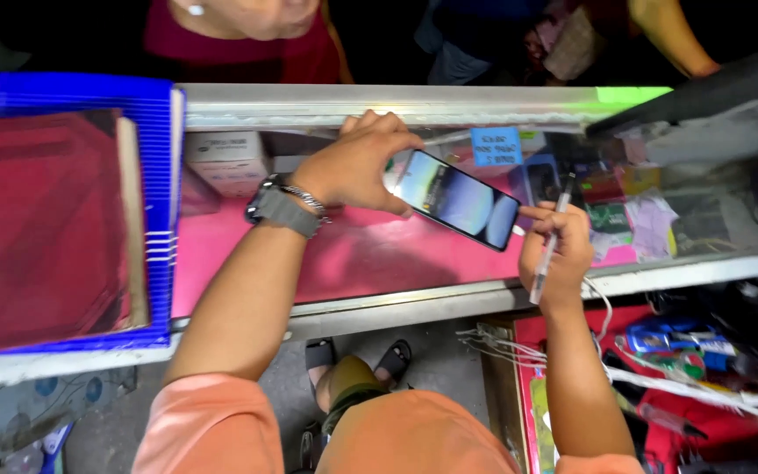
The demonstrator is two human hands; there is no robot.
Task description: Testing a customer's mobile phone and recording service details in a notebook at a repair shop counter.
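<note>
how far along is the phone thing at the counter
Done: the smartphone is out over the glass counter, screen lit. In hand: the left hand grips its upper end, while the right hand touches its lower end and holds a pen. Left: nothing shows the phone set down or passed across; a person in red stands opposite.

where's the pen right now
In the head view the pen is right of centre, held upright in the right hand, just right of the phone that the left hand holds over the glass counter.
</note>
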